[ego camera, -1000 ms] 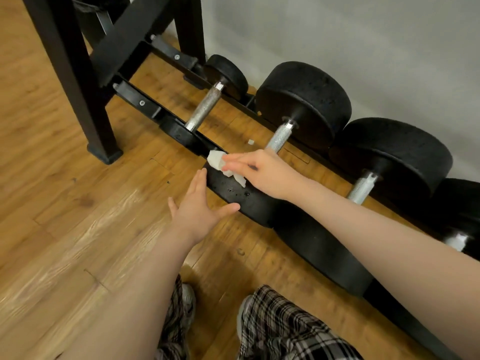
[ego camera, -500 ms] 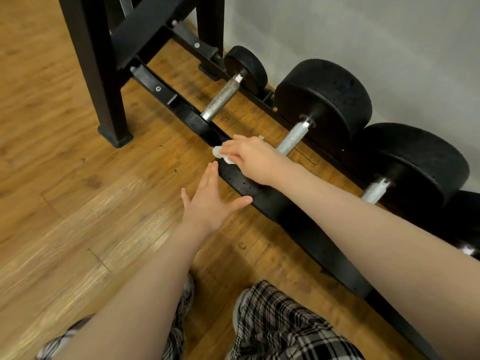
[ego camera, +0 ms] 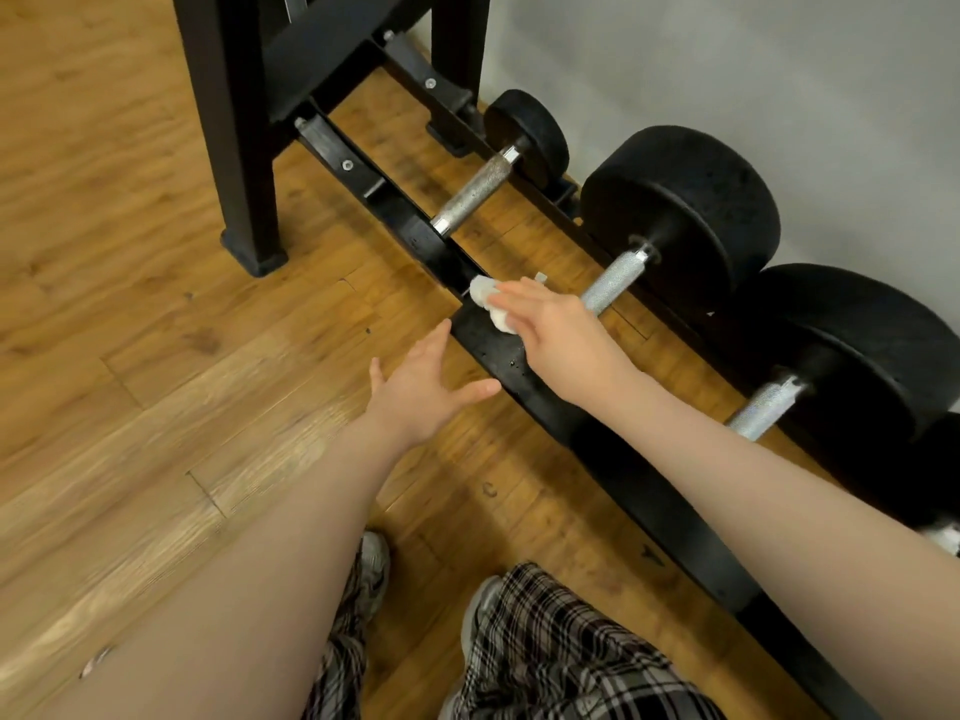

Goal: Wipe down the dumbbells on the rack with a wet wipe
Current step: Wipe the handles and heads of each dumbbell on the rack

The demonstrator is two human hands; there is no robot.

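Note:
Several black dumbbells lie on a low black rack along the wall. My right hand holds a crumpled white wet wipe and presses it on the top left edge of the second dumbbell's near head. That dumbbell's knurled handle and far head lie behind the hand. My left hand is open with straight fingers beside the same head, its thumb tip at the head's front face. A small dumbbell lies to the left and a large one to the right.
A black rack post stands on the wood floor at the upper left. The grey wall runs close behind the dumbbells. My plaid-clad legs and shoes are at the bottom, just before the rack's front rail.
My right hand slid the wipe leftward along the near head to its left edge. My left hand stayed beside the head, open.

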